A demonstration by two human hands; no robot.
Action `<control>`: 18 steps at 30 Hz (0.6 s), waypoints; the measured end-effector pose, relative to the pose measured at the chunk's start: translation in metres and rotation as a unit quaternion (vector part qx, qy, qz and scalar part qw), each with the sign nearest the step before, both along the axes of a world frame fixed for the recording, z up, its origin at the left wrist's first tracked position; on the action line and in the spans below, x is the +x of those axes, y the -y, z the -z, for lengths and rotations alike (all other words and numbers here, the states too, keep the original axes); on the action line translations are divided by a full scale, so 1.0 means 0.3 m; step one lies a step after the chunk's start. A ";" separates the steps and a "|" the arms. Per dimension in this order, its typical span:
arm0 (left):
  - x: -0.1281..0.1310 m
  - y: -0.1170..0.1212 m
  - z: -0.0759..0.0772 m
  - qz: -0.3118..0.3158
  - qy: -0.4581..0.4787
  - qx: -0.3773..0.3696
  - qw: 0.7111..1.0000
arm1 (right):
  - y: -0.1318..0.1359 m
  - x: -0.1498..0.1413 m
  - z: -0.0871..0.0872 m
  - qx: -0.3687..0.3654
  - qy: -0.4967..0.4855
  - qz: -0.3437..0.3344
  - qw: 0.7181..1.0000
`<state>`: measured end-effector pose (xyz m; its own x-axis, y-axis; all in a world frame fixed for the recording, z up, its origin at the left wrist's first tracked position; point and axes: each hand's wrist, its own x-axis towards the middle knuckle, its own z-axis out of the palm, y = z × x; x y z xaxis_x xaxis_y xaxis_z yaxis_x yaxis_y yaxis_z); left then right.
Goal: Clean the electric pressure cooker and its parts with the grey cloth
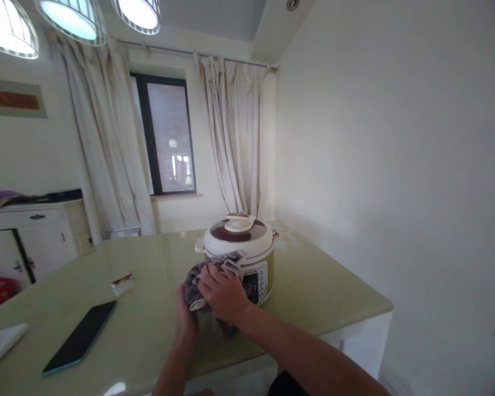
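Bunched up in front of the cooker is a grey-purple cloth [193, 278] with a pale edge. My right hand [225, 291] grips it from the right with bent fingers. On the cloth's left side, my left hand [186, 313] wraps round it, its fingers mostly hidden behind the cloth. Just beyond both hands stands an electric pressure cooker [258, 250], white and green, with its lid on and a control panel on the front. The cloth covers the left part of its front; whether it presses on the cooker I cannot tell.
On the green tabletop [313, 286] a dark tablet or phone [82, 335] lies to the left. Behind it sits a small white packet [122, 284], and a white flat object [2, 344] is at the left edge. A wall [396, 165] runs along the right.
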<state>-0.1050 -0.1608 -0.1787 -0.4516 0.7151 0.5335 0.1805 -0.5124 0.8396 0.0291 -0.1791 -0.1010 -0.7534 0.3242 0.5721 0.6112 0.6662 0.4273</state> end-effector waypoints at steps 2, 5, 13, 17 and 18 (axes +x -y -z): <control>0.023 0.033 -0.012 -0.003 0.083 0.017 0.996 | 0.022 -0.007 -0.035 -0.051 -0.047 0.016 0.997; 0.071 0.034 -0.042 0.017 0.109 0.064 0.992 | 0.052 0.007 -0.149 -0.142 -0.087 0.031 0.986; 0.044 -0.109 -0.053 -0.045 0.009 -0.014 0.999 | -0.154 0.113 -0.528 -0.214 -0.148 0.019 0.965; 0.070 -0.042 -0.059 -0.093 -0.004 0.043 0.995 | -0.313 0.091 -0.537 -0.168 -0.217 0.208 0.939; 0.081 -0.021 -0.059 -0.092 -0.009 0.051 0.994 | -0.340 0.084 -0.523 -0.179 -0.204 0.237 0.933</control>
<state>-0.0808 -0.1544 -0.1612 -0.5603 0.5632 0.6074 0.2936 -0.5507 0.7814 0.0544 -0.0771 0.0560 -0.2192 0.7912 0.5710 0.9365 0.3349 -0.1044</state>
